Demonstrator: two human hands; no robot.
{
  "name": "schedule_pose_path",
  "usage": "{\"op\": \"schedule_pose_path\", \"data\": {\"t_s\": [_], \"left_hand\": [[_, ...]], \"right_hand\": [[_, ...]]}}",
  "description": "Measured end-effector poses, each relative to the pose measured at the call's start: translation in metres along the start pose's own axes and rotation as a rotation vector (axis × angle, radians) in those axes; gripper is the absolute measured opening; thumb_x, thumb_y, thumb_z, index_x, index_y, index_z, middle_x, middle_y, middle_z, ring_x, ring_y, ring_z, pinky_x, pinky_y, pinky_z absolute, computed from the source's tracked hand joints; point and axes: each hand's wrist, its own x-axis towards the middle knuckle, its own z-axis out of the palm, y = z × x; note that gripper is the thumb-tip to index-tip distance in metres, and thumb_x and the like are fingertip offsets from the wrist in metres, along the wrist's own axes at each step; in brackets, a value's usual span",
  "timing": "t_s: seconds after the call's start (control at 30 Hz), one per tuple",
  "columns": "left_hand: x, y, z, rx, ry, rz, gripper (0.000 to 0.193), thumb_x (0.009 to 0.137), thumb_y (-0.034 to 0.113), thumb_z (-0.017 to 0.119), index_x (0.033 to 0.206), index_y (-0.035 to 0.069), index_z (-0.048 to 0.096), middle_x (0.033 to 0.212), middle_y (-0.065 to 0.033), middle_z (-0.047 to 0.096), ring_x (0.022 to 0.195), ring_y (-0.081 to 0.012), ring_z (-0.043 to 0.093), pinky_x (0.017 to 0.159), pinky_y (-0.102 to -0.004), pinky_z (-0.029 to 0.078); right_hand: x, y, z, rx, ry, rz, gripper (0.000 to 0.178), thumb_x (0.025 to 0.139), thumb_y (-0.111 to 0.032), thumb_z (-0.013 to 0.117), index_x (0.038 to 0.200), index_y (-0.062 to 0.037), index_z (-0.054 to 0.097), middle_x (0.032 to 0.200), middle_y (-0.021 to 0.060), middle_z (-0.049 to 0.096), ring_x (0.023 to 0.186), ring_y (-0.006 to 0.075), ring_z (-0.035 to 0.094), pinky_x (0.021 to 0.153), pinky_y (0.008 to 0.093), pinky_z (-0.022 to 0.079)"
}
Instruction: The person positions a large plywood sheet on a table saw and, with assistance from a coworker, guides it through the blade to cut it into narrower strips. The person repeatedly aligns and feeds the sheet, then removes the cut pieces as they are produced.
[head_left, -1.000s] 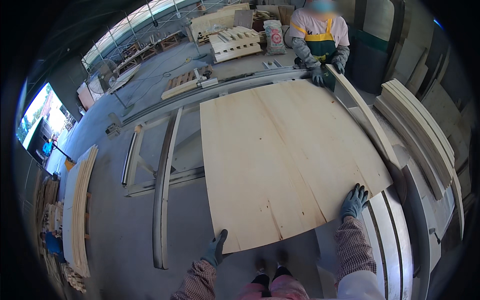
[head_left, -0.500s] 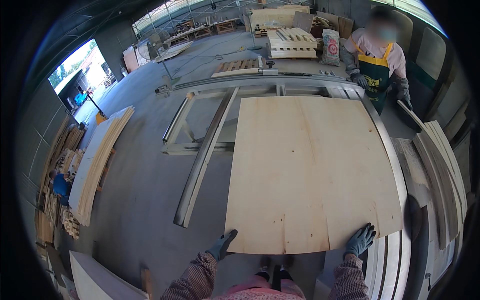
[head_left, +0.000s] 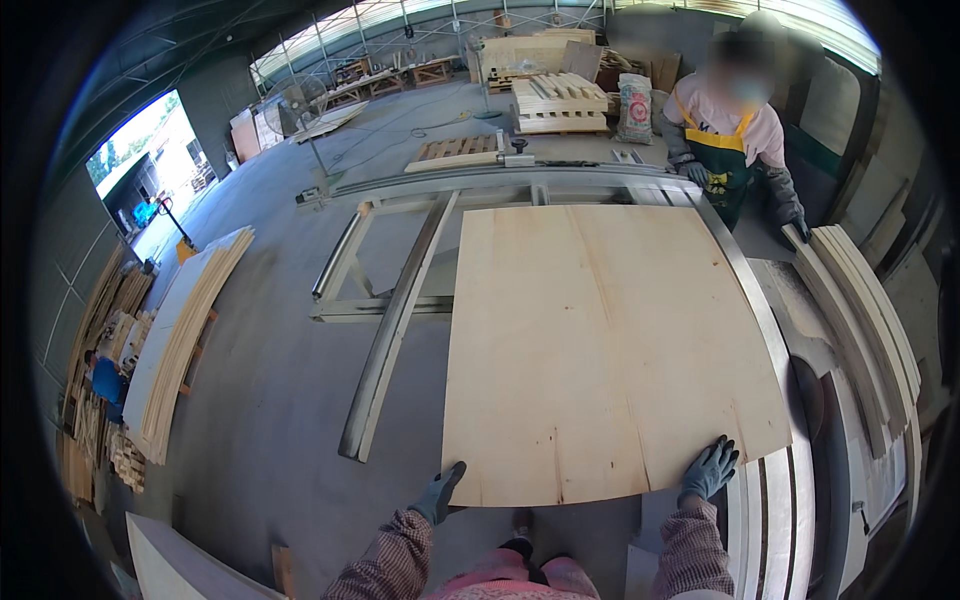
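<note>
A large pale plywood sheet lies flat on the metal frame of a sliding saw table, its near edge facing me. My left hand, in a grey-blue glove, is closed on the sheet's near left corner; the fingers below the sheet are hidden. Near the right corner, my right hand rests on top of the sheet, palm down with the fingers stretched out. Slotted metal rails run beside that hand.
A co-worker in a yellow and green apron stands at the far right, one gloved hand on wooden strips. A metal beam reaches out left of the sheet. Stacked panels stand on the left floor; a white panel is near lower left.
The view has shifted slightly, and one of my feet has moved out of sight. Both hands keep their places on the sheet. The co-worker's hand and strip have come nearer the other strips.
</note>
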Motion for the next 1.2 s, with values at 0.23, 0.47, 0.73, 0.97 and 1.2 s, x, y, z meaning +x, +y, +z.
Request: {"op": "schedule_pose_path", "data": {"t_s": [0.23, 0.47, 0.73, 0.97, 1.2], "left_hand": [[-0.011, -0.002, 0.019, 0.006, 0.032, -0.033, 0.068, 0.079, 0.053, 0.061, 0.129, 0.012, 0.040, 0.124, -0.0080, 0.046, 0.110, -0.0246, 0.050, 0.084, -0.0416, 0.050], [-0.025, -0.005, 0.027, 0.011, 0.014, -0.050, 0.063, 0.083, 0.052, 0.056, 0.129, 0.014, 0.039, 0.125, -0.0073, 0.046, 0.111, -0.0239, 0.049, 0.084, -0.0404, 0.050], [-0.011, 0.003, 0.031, -0.178, -0.229, -0.142, 0.056, 0.089, 0.048, 0.049, 0.132, 0.015, 0.035, 0.123, -0.0074, 0.046, 0.113, -0.0240, 0.048, 0.087, -0.0430, 0.048], [0.009, -0.008, 0.024, -0.281, -0.258, -0.246, 0.053, 0.088, 0.045, 0.052, 0.128, 0.013, 0.038, 0.120, -0.0095, 0.048, 0.108, -0.0274, 0.050, 0.088, -0.0470, 0.046], [0.027, 0.011, 0.030, -0.095, -0.245, -0.241, 0.053, 0.087, 0.046, 0.052, 0.126, 0.012, 0.040, 0.119, -0.0095, 0.049, 0.107, -0.0272, 0.050, 0.086, -0.0470, 0.046]], "right_hand": [[0.009, 0.018, -0.005, 0.049, 0.076, -0.024, 0.048, 0.091, -0.031, 0.038, 0.138, -0.0186, 0.035, 0.145, 0.0035, 0.029, 0.135, 0.0256, 0.021, 0.107, 0.0497, 0.014], [0.014, 0.024, -0.018, 0.091, 0.075, -0.053, 0.047, 0.090, -0.028, 0.041, 0.136, -0.0181, 0.038, 0.144, 0.0052, 0.030, 0.135, 0.0265, 0.021, 0.107, 0.0496, 0.013], [0.037, 0.020, -0.030, 0.082, 0.072, -0.045, 0.047, 0.089, -0.024, 0.043, 0.135, -0.0168, 0.039, 0.144, 0.0053, 0.030, 0.135, 0.0264, 0.021, 0.108, 0.0469, 0.012], [0.054, 0.010, -0.037, 0.122, 0.072, -0.035, 0.045, 0.088, -0.020, 0.044, 0.133, -0.0161, 0.043, 0.142, 0.0065, 0.033, 0.134, 0.0267, 0.024, 0.109, 0.0445, 0.013], [0.073, 0.009, -0.030, 0.133, 0.076, -0.050, 0.045, 0.085, -0.017, 0.047, 0.130, -0.0146, 0.046, 0.140, 0.0096, 0.036, 0.133, 0.0293, 0.025, 0.109, 0.0457, 0.013]]}}
